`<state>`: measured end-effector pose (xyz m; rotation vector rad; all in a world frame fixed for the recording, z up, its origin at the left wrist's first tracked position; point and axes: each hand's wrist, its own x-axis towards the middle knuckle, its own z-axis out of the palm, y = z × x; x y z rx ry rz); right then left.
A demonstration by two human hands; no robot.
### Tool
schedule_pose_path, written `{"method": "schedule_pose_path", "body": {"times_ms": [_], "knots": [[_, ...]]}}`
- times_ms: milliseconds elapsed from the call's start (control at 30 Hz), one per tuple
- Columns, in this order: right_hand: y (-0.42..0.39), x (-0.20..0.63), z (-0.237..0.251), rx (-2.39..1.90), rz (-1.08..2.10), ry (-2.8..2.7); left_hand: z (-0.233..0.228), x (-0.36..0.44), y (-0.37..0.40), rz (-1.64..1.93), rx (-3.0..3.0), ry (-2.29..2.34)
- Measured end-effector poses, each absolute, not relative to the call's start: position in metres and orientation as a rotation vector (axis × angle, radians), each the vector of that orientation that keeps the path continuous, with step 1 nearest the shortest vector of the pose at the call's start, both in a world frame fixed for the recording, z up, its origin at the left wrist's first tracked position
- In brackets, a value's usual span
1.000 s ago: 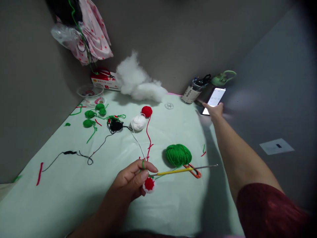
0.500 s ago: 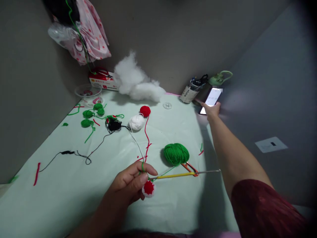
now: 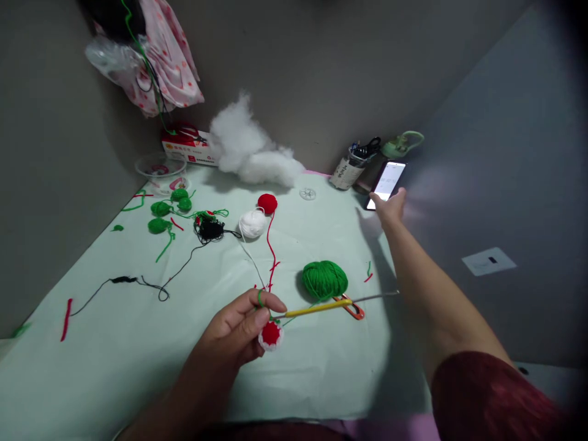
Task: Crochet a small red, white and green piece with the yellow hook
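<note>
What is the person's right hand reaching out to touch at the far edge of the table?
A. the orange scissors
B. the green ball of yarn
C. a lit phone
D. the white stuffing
C: the right hand is stretched to the far edge, its fingers on the lit phone, well away from the yarn, stuffing and scissors.

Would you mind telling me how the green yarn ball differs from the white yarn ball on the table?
The green yarn ball is larger than the white yarn ball. The green one lies nearer the left hand, beside the crochet hook; the white one lies farther back, beside the red yarn ball. Both rest on the pale green cloth, untouched.
</note>
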<state>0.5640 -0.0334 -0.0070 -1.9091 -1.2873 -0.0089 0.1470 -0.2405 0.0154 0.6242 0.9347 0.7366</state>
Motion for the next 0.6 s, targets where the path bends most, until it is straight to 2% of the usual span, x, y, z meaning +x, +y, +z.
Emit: {"method": "schedule_pose_path", "body": {"times_ms": [200, 333, 433, 600], "knots": [[-0.114, 0.484, 0.001, -1.780, 0.452, -1.415, 0.004, 0.149, -0.236, 0.778, 0.610, 0.780], [-0.210, 0.409, 0.018, -1.223, 1.075, -1.762, 0.002, 0.161, -0.243, 0.837, 0.614, 0.710], [-0.263, 0.366, 0.019, -1.014, 1.153, -1.652, 0.000, 0.169, -0.253, 0.848, 0.660, 0.658], [-0.297, 0.331, -0.004, -0.995, 1.044, -1.331, -0.004, 0.166, -0.269, 0.824, 0.797, 0.657]]}}
